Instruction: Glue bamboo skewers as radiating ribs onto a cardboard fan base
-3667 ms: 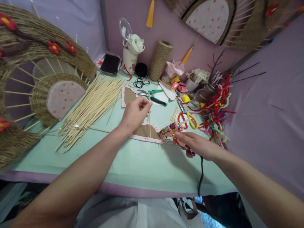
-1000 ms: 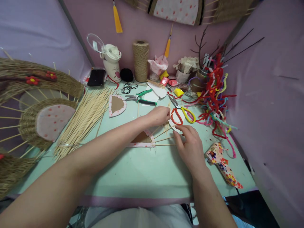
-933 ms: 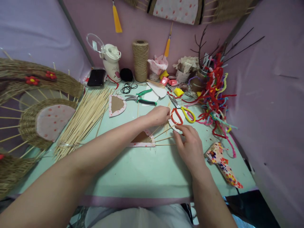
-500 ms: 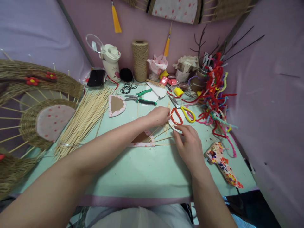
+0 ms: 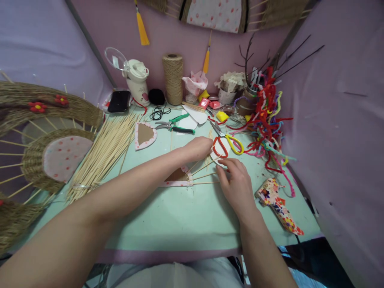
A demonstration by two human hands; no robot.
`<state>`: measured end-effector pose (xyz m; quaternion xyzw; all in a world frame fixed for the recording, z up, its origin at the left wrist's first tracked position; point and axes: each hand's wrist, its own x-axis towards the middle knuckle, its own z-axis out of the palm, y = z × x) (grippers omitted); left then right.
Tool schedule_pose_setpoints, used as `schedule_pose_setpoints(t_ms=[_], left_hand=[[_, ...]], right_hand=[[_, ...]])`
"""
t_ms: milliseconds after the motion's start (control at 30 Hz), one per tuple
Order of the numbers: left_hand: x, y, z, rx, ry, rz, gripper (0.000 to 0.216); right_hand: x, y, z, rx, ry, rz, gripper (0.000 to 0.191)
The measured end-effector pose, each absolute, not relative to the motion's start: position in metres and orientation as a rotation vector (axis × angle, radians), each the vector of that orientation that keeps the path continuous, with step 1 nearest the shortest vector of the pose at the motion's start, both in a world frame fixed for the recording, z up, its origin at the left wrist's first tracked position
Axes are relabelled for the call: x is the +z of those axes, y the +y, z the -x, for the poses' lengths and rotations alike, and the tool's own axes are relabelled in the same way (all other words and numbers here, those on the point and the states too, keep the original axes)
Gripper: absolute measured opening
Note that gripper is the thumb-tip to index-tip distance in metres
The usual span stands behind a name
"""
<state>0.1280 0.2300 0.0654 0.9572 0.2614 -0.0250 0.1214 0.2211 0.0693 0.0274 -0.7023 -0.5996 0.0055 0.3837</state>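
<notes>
1. So the fabric-edged cardboard piece (image 5: 178, 175) lies about midway between the worktop's (image 5: 174, 218) front and back edges, partly hidden under the left forearm.
2. Thin sticks (image 5: 205, 175) fan out from its curved side, toward the worktop's right edge.
3. Left hand (image 5: 198, 148) is over the farthest stick in the fan, fingers bunched together; can't tell if they're actually clamped on it.
4. Right hand (image 5: 235, 176) has thumb and index apart, right by the nearer sticks' outer ends. Touching? Can't tell.
5. Scissors (image 5: 220, 136) sit just beyond the hands, and a flower-print gun-shaped tool (image 5: 279, 206) lies near the front right corner.
</notes>
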Motion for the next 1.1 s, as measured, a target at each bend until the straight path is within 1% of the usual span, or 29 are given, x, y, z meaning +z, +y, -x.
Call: schedule_pose_setpoints(t_ms=[200, 933, 1100], left_hand=[[0.069, 0.228, -0.13, -0.166, 0.81, -2.811, 0.019], [0.082, 0.22, -0.13, -0.203, 0.853, -2.775, 0.021], [0.078, 0.223, -0.129, -0.205, 0.875, -2.774, 0.026]], right_hand=[[0.028, 0.069, -0.221, 0.006, -1.518, 1.791, 0.018], [0.03, 0.067, -0.221, 0.033, -1.514, 1.791, 0.019], [0.028, 0.067, -0.222, 0.049, -1.504, 1.816, 0.019]])
